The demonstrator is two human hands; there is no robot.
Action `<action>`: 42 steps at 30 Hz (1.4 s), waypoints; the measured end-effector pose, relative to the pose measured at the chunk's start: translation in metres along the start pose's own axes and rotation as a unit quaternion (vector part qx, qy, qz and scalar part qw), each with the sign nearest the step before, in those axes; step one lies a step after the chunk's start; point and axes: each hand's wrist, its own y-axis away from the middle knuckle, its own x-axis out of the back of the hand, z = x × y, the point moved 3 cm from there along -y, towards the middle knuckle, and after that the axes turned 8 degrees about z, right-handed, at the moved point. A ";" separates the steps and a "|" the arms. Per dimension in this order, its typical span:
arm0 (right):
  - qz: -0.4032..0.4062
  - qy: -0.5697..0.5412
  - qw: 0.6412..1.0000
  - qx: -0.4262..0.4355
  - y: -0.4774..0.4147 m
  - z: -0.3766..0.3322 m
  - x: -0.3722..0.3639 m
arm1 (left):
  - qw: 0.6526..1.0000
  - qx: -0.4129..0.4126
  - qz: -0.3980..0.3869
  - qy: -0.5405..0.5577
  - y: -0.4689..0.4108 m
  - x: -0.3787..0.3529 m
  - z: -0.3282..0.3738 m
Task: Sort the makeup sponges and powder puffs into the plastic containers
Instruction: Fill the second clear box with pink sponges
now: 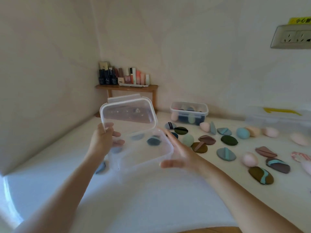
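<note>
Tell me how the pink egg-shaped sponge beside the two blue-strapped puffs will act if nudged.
The pink sponge is rounded like an egg, so it would probably roll or wobble in a curve rather than slide. It looks like soft foam, so likely light and squashy when pinched. The flat puff beside it should stay put.

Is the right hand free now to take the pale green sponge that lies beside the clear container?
Probably yes. The right hand is open with straight fingers, and the pale green sponge lies uncovered on the table just beyond it. The left hand grips the clear container.
</note>
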 end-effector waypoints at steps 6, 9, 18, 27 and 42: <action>0.221 0.096 0.970 0.021 -0.048 -0.003 0.035 | 1.000 0.009 0.014 0.018 -0.016 0.017 0.001; 0.191 0.258 0.947 -0.013 -0.076 0.010 0.030 | 1.000 -0.005 0.007 0.022 -0.013 0.014 0.001; 0.177 0.269 0.946 -0.022 -0.100 0.024 0.025 | 0.999 0.024 -0.027 0.027 -0.010 0.007 0.000; 0.154 -0.096 0.983 0.022 -0.066 -0.044 0.055 | 0.996 0.049 -0.050 0.057 0.017 -0.004 0.004; -0.106 0.361 0.922 0.087 -0.049 -0.080 -0.041 | 0.980 0.102 -0.167 -0.026 0.029 -0.017 -0.002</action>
